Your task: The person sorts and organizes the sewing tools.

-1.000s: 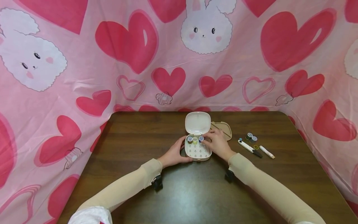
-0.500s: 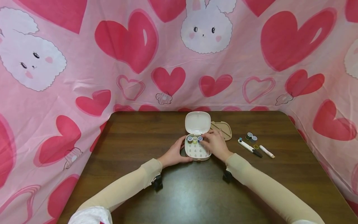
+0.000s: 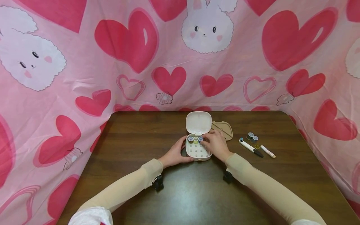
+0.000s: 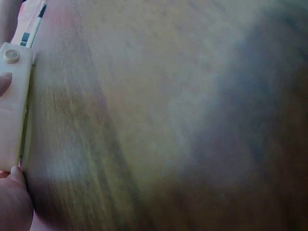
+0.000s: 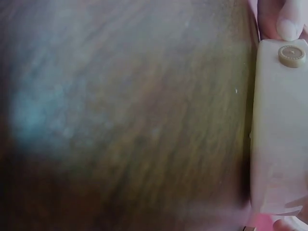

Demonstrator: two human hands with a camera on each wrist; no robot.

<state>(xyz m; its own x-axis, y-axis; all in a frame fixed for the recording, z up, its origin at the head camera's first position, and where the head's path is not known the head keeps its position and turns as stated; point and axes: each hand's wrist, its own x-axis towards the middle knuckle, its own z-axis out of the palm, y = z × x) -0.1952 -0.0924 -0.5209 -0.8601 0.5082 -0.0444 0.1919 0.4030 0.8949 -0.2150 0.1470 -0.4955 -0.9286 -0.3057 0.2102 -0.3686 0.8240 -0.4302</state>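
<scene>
A small white sewing box [image 3: 199, 158] stands open on the table, its lid [image 3: 198, 122] tipped back. Rows of short pegs cover its floor. My left hand [image 3: 175, 154] holds the box by its left side, thumb at the front corner. Along the back row sit a dark thread spool [image 3: 190, 140] and a yellow one [image 3: 196, 140]. Beside them my right hand [image 3: 218, 144] pinches a blue thread spool [image 3: 200, 139] between thumb and fingers. Both wrist views catch the box's front wall [image 4: 13, 115] at their edge, with a round button [image 5: 291, 56] on it.
Partly behind my right hand lies a beige tray-like piece [image 3: 226, 129]. Farther right are two more spools [image 3: 252, 137], a white tool with a dark tip [image 3: 250, 147], a yellow ring [image 3: 257, 146] and a small white stick-shaped item [image 3: 268, 151]. Heart-print cloth hangs behind the table.
My right hand has shifted slightly left with the blue spool, which now stands closer to the yellow one. The left hand keeps its hold on the box.
</scene>
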